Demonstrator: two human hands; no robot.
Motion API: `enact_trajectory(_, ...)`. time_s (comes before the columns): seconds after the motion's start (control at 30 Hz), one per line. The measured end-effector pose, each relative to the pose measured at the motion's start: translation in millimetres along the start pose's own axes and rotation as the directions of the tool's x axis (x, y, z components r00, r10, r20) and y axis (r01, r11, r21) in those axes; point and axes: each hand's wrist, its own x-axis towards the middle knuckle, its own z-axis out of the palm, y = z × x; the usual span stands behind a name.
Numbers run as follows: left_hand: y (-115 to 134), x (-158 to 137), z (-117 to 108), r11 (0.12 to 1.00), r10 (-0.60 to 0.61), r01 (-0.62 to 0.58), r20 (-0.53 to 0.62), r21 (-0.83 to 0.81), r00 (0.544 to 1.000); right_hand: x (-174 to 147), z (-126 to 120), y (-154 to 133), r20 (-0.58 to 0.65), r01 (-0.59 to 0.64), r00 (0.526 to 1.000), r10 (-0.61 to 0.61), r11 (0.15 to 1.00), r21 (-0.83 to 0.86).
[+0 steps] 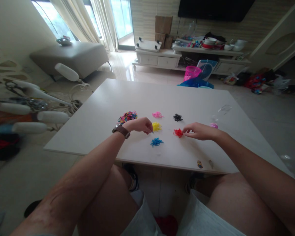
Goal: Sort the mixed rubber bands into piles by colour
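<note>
My left hand is pinched closed beside a yellow pile of what look like small rubber bands. A tiny dark bit shows at its fingertips, too small to name. With thumb and fingers apart, my right hand reaches the edge of a red pile of bands. Blue bands lie nearer to me, and pink bands and black bands lie farther back. A larger mixed-colour pile sits behind my left wrist. Past my right wrist is a light purple pile, partly hidden.
Everything lies on a white table. A clear plastic item rests toward the right, and a small cartoon figure lies by the front edge. A lamp with white shades stands left of the table; a pink basket is behind it.
</note>
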Motion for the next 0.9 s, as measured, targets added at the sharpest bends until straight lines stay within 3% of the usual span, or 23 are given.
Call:
enact_trajectory(0.07, 6.0, 3.0, 11.8, 1.000, 0.006, -0.005, 0.085, -0.003, 0.996, 0.4, 0.2, -0.7, 0.010, -0.003, 1.000, 0.003, 1.000, -0.013)
enact_trajectory(0.2, 13.8, 8.0, 26.8, 1.000, 0.002, -0.004, 0.132, 0.014, 0.991, 1.4, 1.0, -0.6, 0.028, 0.002, 1.000, -0.001, 1.000, -0.024)
enact_trajectory(0.5, 17.4, 18.3, 29.9, 0.994, -0.036, 0.013, 0.210, 0.108, 0.977, 3.0, 2.4, -8.3, 0.058, 0.022, 0.998, -0.022, 1.000, 0.003)
enact_trajectory(0.73, 12.5, 20.6, 28.2, 0.999, -0.024, 0.013, 0.218, 0.051, 0.976, 2.3, 4.4, -14.0, 0.046, 0.047, 0.998, -0.047, 0.999, 0.004)
enact_trajectory(0.9, 10.8, 26.3, 32.4, 0.993, 0.089, -0.073, 0.192, -0.088, 0.977, 1.8, 9.4, -37.3, -0.043, 0.162, 0.986, -0.161, 0.987, 0.017)
